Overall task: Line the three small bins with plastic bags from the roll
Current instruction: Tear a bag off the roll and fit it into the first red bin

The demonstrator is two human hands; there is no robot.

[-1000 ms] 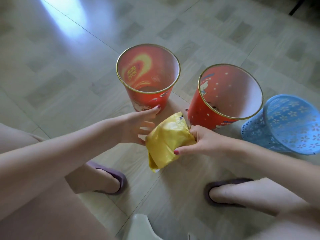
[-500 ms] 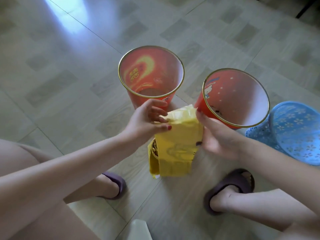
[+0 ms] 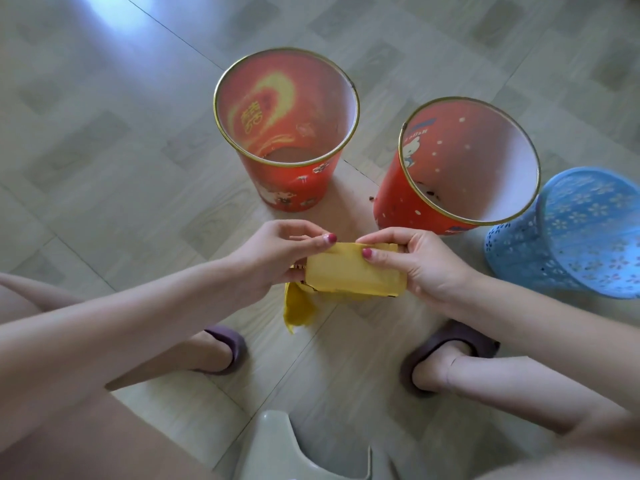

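A single wide-angle view is taken from the person's head, aimed forward and steeply down at the tiled floor (image 3: pixel 104 140), with the forearms and knees caught close and the floor's far stretch kept toward the top edge.

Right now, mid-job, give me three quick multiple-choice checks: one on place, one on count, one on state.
1. Where is the blue bin?
A. far left
B. far right
C. between the red bins

2. How many bins have gold rims?
A. one
B. two
C. three

3. How is the yellow bag roll held?
A. both hands
B. left hand only
C. lying on the floor

Answers: 1 B, it stands right of both red bins. 2 B, only the red ones. 3 A, left hand and right hand pinch it.
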